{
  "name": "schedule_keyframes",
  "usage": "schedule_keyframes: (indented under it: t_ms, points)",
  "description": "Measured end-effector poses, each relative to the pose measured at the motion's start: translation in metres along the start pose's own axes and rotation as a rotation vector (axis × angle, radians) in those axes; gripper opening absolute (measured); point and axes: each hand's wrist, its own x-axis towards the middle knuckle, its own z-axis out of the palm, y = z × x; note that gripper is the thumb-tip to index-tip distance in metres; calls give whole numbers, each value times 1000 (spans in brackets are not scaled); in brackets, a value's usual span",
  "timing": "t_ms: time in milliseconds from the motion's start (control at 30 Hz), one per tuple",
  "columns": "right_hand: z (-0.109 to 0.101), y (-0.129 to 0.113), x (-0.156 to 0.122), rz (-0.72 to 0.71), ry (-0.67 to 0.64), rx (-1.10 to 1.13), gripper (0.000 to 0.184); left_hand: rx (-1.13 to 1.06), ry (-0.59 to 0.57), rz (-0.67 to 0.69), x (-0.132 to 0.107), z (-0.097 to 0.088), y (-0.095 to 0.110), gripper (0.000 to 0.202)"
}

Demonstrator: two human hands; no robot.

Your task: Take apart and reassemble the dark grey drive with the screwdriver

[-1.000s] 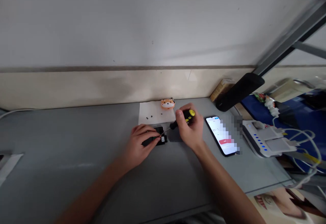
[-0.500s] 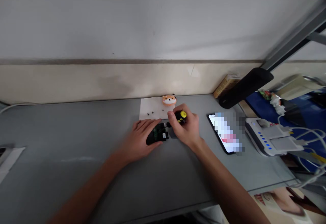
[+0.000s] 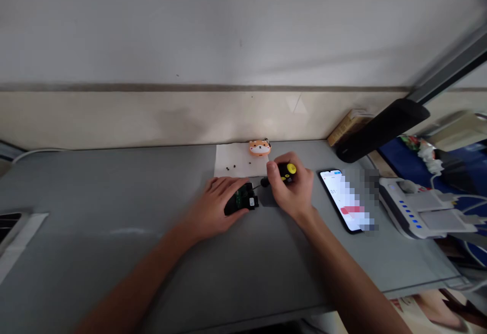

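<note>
A small black device with a green circuit board showing (image 3: 242,200) lies on the grey desk (image 3: 114,232). My left hand (image 3: 216,207) rests on it, fingers curled around its left side, holding it down. My right hand (image 3: 291,192) is closed around a black screwdriver with a yellow cap (image 3: 283,172). The thin shaft runs left and down to the device. Behind them lies a white paper sheet (image 3: 236,159) with a few tiny black screws (image 3: 230,167) on it.
An orange animal-shaped trinket (image 3: 259,147) sits at the paper's back edge. A lit phone (image 3: 344,199) lies right of my hand, then a white charger box with blue lights (image 3: 414,210) and cables. A black lamp head (image 3: 384,128) hangs over the back right.
The camera drifted, shifting the whole scene slightly rightward. My right hand turned the screwdriver handle between frames, its yellow cap swinging down and back. The left hand stayed on the device.
</note>
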Motion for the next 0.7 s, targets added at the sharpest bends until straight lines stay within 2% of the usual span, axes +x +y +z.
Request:
schedule_keyframes:
  t_ms: [167, 433, 700]
  points:
    - [0, 1, -2, -28, -18, 9, 26, 1, -20, -3, 1, -2, 1, 53]
    - [0, 1, -2, -28, 100, -19, 27, 4, -33, -11, 0, -4, 3, 53]
    - [1, -2, -2, -54, 89, 4, 26, 4, -21, -6, 1, -3, 3, 51]
